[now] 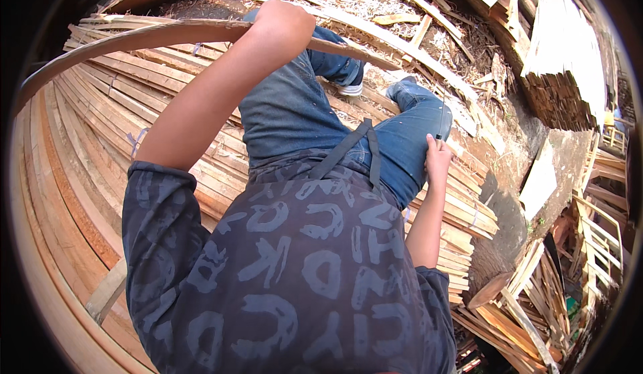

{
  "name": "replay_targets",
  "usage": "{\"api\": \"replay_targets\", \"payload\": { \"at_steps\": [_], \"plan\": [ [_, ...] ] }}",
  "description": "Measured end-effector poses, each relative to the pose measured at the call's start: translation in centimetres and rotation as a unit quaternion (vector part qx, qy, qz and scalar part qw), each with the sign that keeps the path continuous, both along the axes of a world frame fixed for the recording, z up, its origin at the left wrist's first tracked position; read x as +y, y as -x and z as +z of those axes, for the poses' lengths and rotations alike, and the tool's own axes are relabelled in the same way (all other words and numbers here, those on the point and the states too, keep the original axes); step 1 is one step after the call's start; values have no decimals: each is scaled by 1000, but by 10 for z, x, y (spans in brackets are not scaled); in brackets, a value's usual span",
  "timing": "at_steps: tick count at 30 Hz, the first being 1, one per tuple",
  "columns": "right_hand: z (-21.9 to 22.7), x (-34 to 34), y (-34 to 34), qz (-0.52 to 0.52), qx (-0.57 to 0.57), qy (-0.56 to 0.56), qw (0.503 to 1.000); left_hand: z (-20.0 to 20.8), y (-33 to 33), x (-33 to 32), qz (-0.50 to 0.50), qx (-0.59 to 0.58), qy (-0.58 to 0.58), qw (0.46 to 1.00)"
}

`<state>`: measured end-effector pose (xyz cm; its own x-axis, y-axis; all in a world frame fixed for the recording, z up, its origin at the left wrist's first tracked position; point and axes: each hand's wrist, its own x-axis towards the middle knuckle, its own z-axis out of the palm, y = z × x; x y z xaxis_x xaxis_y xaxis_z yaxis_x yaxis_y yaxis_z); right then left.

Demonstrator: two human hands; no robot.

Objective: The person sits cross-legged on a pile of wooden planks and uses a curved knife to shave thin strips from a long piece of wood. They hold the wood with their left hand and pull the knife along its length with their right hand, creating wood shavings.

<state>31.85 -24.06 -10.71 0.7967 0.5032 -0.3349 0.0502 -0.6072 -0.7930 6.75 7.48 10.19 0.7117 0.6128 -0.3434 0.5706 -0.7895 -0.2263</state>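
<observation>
My left hand is bent over a long wooden strip, which it appears to hold raised above the stacked wood; its fingers are hidden on the far side. The strip runs from the left rim, passes beneath my forearm and ends above my knees. Beside my right thigh, my right hand is closed around what looks like a knife. Its dark handle end shows above the fist, and a thin blade, seen almost edge-on, points away from me. The blade and the strip are apart.
I sit on stacked long wooden slats, some tied in bundles. Wood shavings and offcuts litter the ground ahead. At the right stand a tall stack of thin boards, a pale flat sheet and a heap of scrap slats.
</observation>
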Motion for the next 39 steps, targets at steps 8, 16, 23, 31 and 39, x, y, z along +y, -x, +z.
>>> {"api": "replay_targets", "payload": {
  "at_steps": [8, 16, 23, 31, 39],
  "plan": [
    [96, 134, 108, 201, 206, -257, 922, -93, -21, -14, 38, 195, -3, 980],
    [179, 212, 147, 440, 97, -362, 816, -179, -83, -43, 61, 166, 60, 982],
    [182, 237, 176, 491, 99, -175, 848, -201, -79, -54, 49, 105, 102, 988],
    [158, 264, 138, 434, 169, -273, 842, -138, -40, -96, -175, -155, 202, 951],
    [174, 288, 88, 353, 200, -301, 863, -61, 61, -82, 233, -548, 415, 688]
  ]
}}
